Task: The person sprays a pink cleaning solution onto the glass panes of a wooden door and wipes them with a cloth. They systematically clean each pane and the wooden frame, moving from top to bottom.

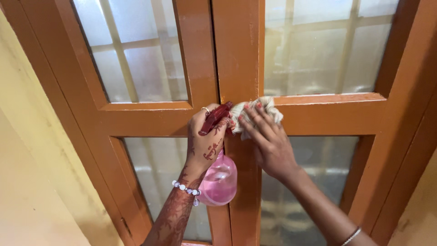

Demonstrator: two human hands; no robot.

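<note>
The cloth [257, 114], a bunched pale rag, lies pressed against the orange-brown window frame [318, 116] at the junction of the central upright and the right-hand horizontal rail. The right hand [268, 139] covers it with fingers spread flat, pressing rather than clenching; the cloth bulges out above the fingertips.

The left hand [207, 141] is closed around the neck of a spray bottle [221, 180]. The bottle has a clear pink body and a red trigger head [215, 117], and it hangs below the fist, just beside the cloth. The nozzle points towards the cloth and the right fingertips. A beaded bracelet [185, 187] sits on the left wrist.

Risks, as judged from this position:
- Spray discharged at this range would wet the right fingers and could run down the upright.
- The cloth is held by pressure alone; a lifted palm could let it drop.
- The bottle body hangs close to the lower left frosted pane [154, 168] and could knock the glass.

Clearances: the rail extends unobstructed to the right as far as the outer frame. The raised edges bordering the upper right pane [323, 45] and the lower panes limit vertical travel. To the left, the bottle and left hand block the rail. A yellow wall [27, 159] bounds the far left.
</note>
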